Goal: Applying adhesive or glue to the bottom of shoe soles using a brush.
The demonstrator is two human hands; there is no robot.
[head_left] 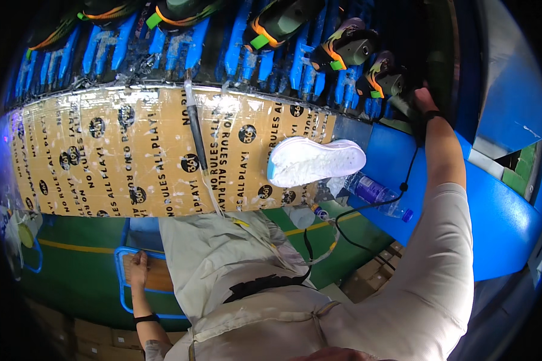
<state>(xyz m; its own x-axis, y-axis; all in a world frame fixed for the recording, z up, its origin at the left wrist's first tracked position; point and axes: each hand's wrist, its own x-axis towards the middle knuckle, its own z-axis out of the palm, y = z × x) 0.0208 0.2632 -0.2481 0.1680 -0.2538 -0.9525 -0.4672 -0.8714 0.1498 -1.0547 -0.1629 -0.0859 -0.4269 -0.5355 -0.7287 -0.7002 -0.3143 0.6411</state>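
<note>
My right hand (424, 101) is stretched out to the far right, at the end of a row of dark shoe uppers on lasts. It is beside a dark shoe (403, 108); shadow hides most of its fingers. My left hand (140, 265) hangs low at my left side with its fingers curled, above a wooden stool seat with a blue frame (126, 271), and nothing shows in it. In front of me a white shoe sole (317, 161) lies on printed cardboard (150, 150), away from both hands. Left of the sole rests a black rod-shaped tool (196, 138) with a clear tube.
Dark uppers with orange trim and green tabs (271, 27) sit on blue racks (180, 51) along the far side. A plastic bottle (376, 195) lies on the blue surface (457, 222) at right, next to a black cable (411, 168). Cardboard boxes (102, 332) stand lower left.
</note>
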